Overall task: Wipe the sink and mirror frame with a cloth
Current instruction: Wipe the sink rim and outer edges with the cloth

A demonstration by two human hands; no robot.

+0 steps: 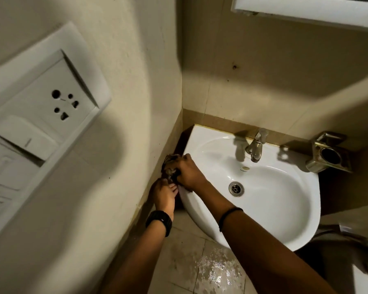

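Note:
A white wall-hung sink (280,211) fills the lower right, with a steel drain (236,188) in its bowl and a metal tap (256,145) at the back. A dark crumpled cloth (170,166) is pressed against the sink's left rim, close to the side wall. My right hand (189,171) is shut on the cloth from above. My left hand (164,196), with a black watch on its wrist, grips the cloth's lower end just beside the rim. The white mirror frame (306,15) shows at the top right, well above both hands.
A white socket and switch plate (40,115) is mounted on the left wall, close to the camera. A metal holder (329,153) sits on the wall right of the tap. Wet floor tiles (217,270) lie below the sink. A dark pipe (353,238) runs at the right.

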